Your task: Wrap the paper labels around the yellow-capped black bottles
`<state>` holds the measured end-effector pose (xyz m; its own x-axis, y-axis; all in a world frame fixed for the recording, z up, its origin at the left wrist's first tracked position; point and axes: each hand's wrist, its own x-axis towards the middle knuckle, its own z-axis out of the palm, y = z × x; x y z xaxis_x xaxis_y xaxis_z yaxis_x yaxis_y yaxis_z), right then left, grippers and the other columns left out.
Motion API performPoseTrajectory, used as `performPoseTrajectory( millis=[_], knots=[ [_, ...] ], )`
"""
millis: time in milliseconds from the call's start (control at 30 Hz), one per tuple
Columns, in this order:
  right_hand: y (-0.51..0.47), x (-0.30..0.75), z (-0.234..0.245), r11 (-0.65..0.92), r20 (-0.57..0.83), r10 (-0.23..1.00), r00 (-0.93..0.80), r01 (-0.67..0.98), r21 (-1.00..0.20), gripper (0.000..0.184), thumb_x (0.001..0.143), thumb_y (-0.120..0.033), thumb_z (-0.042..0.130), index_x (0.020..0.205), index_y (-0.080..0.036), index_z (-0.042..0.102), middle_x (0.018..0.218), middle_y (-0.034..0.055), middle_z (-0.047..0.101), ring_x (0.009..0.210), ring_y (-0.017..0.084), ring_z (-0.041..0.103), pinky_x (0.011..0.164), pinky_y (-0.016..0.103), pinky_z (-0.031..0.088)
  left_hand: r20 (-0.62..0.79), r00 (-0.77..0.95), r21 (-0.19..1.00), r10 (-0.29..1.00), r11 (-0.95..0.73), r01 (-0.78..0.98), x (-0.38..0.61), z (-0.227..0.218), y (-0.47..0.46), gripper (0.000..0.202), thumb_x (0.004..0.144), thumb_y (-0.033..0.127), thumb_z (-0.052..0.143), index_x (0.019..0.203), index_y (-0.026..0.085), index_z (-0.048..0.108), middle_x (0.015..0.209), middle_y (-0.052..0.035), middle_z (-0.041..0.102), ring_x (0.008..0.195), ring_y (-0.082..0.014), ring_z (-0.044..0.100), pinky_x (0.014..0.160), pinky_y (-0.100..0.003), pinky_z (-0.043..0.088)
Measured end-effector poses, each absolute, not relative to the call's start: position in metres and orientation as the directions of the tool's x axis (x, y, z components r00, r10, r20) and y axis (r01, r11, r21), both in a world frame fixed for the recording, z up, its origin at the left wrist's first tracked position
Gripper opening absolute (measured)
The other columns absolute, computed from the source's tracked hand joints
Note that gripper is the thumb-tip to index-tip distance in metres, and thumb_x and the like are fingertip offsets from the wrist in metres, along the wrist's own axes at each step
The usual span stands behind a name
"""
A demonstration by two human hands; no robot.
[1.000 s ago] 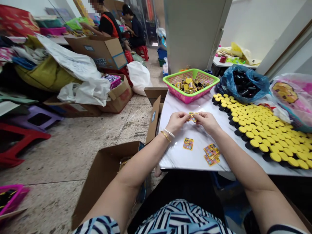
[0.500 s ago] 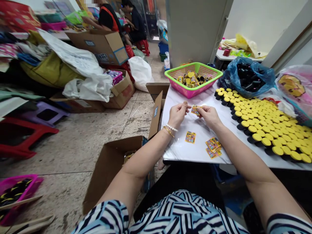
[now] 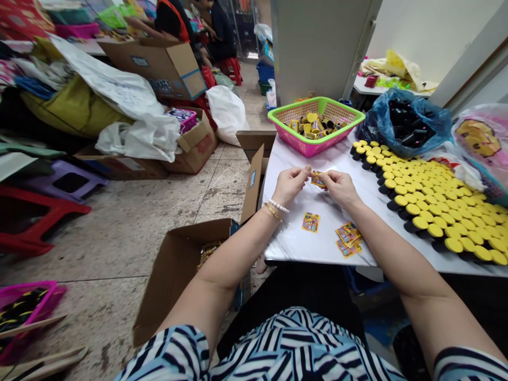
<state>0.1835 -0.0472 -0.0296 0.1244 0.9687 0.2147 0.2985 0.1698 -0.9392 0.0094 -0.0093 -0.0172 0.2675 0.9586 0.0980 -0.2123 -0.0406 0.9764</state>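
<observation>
Cluttered workroom, white marble-top table point(image 3: 293, 238) in front of the person, open cardboard box point(image 3: 178, 270) on the floor beside it holding small wrapped items, too small to tell; blue plastic bag point(image 3: 408, 119) of black tubes and pink-green basket point(image 3: 313, 100) of yellow-and-black pieces point(image 3: 313, 126) sit at the table's far end. Rows of yellow-capped black cylinders point(image 3: 432, 211) stand upright at right, loose printed cards point(image 3: 348, 238) lie near the hands. Right hand point(image 3: 341, 189) pinches a small printed card point(image 3: 318, 179) over the table, left hand point(image 3: 291, 185) narrowly closed just beside it, contact unclear.
</observation>
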Motion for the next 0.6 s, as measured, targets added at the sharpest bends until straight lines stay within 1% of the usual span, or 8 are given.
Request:
performPoseTrajectory(
  millis=[67, 133, 233, 300, 367, 467, 533, 600],
  knots=[
    [-0.0463, 0.1837, -0.0319, 0.196, 0.258, 0.957, 0.133, 0.359, -0.913, 0.048, 0.084, -0.064, 0.069, 0.071, -0.018, 0.065, 0.062, -0.0017, 0.058, 0.059, 0.012, 0.045, 0.057, 0.028, 0.035, 0.118, 0.29, 0.98, 0.95, -0.065, -0.187, 0.0088, -0.0168, -0.0106, 0.055, 0.066, 0.064, 0.086, 0.073, 0.011, 0.074, 0.062, 0.0003, 0.057, 0.054, -0.006, 0.042, 0.05, -0.022, 0.03],
    [-0.0455, 0.1849, -0.033, 0.212, 0.287, 0.947, 0.144, 0.39, -0.896, 0.044, 0.085, -0.06, 0.068, 0.07, -0.019, 0.063, 0.062, -0.0025, 0.056, 0.06, 0.012, 0.044, 0.058, 0.027, 0.035, 0.114, 0.273, 0.983, 0.955, -0.068, -0.171, 0.0092, -0.0168, -0.0104, 0.052, 0.062, 0.059, 0.09, 0.074, 0.012, 0.074, 0.062, 0.0001, 0.059, 0.055, -0.0067, 0.043, 0.051, -0.022, 0.031],
    [-0.0448, 0.1878, -0.0307, 0.224, 0.285, 0.948, 0.144, 0.337, -0.915, 0.04, 0.084, -0.056, 0.067, 0.071, -0.019, 0.061, 0.063, -0.0029, 0.056, 0.061, 0.012, 0.046, 0.059, 0.028, 0.036, 0.07, 0.164, 0.976, 0.984, -0.033, -0.216, 0.0123, -0.0186, -0.0073, 0.048, 0.061, 0.055, 0.091, 0.076, 0.014, 0.071, 0.063, 0.0012, 0.057, 0.054, -0.0066, 0.042, 0.048, -0.021, 0.029],
    [-0.0454, 0.1893, -0.0281, 0.226, 0.275, 0.951, 0.139, 0.292, -0.929, 0.038, 0.084, -0.055, 0.068, 0.072, -0.019, 0.061, 0.064, -0.0029, 0.056, 0.061, 0.012, 0.046, 0.06, 0.028, 0.037, 0.034, 0.163, 0.965, 0.986, 0.01, -0.261, 0.0145, -0.0207, -0.0052, 0.049, 0.064, 0.057, 0.09, 0.076, 0.014, 0.07, 0.064, 0.0009, 0.056, 0.053, -0.006, 0.042, 0.046, -0.02, 0.026],
    [-0.0469, 0.1894, -0.0268, 0.225, 0.267, 0.956, 0.124, 0.278, -0.934, 0.038, 0.084, -0.054, 0.068, 0.073, -0.019, 0.062, 0.065, -0.0025, 0.057, 0.062, 0.012, 0.047, 0.06, 0.028, 0.037, 0.034, 0.24, 0.963, 0.97, 0.032, -0.266, 0.0152, -0.0228, -0.0047, 0.052, 0.066, 0.061, 0.088, 0.075, 0.013, 0.07, 0.065, -0.0001, 0.055, 0.053, -0.0054, 0.041, 0.045, -0.019, 0.024],
    [-0.0482, 0.1886, -0.029, 0.227, 0.275, 0.955, 0.11, 0.324, -0.918, 0.038, 0.085, -0.054, 0.068, 0.073, -0.018, 0.064, 0.067, -0.0019, 0.059, 0.064, 0.013, 0.047, 0.061, 0.028, 0.038, 0.065, 0.308, 0.977, 0.949, 0.002, -0.214, 0.0138, -0.0243, -0.0056, 0.056, 0.067, 0.066, 0.086, 0.07, 0.012, 0.069, 0.059, 0.0014, 0.05, 0.051, -0.0048, 0.038, 0.045, -0.02, 0.023],
    [-0.0478, 0.1888, -0.0319, 0.222, 0.286, 0.951, 0.12, 0.378, -0.899, 0.039, 0.086, -0.054, 0.067, 0.071, -0.018, 0.063, 0.065, -0.0022, 0.058, 0.063, 0.012, 0.046, 0.061, 0.028, 0.036, 0.078, 0.293, 0.984, 0.953, -0.027, -0.176, 0.0127, -0.0237, -0.006, 0.057, 0.068, 0.067, 0.085, 0.07, 0.012, 0.07, 0.057, 0.0019, 0.049, 0.05, -0.0049, 0.036, 0.045, -0.02, 0.023],
    [-0.0471, 0.1899, -0.0339, 0.208, 0.288, 0.948, 0.137, 0.416, -0.885, 0.042, 0.088, -0.054, 0.065, 0.067, -0.019, 0.061, 0.062, -0.0025, 0.055, 0.061, 0.012, 0.044, 0.059, 0.028, 0.034, 0.103, 0.215, 0.981, 0.971, -0.064, -0.182, 0.0124, -0.022, -0.0062, 0.054, 0.068, 0.065, 0.085, 0.077, 0.013, 0.072, 0.063, 0.0011, 0.053, 0.052, -0.0053, 0.039, 0.045, -0.02, 0.024]
  ],
)
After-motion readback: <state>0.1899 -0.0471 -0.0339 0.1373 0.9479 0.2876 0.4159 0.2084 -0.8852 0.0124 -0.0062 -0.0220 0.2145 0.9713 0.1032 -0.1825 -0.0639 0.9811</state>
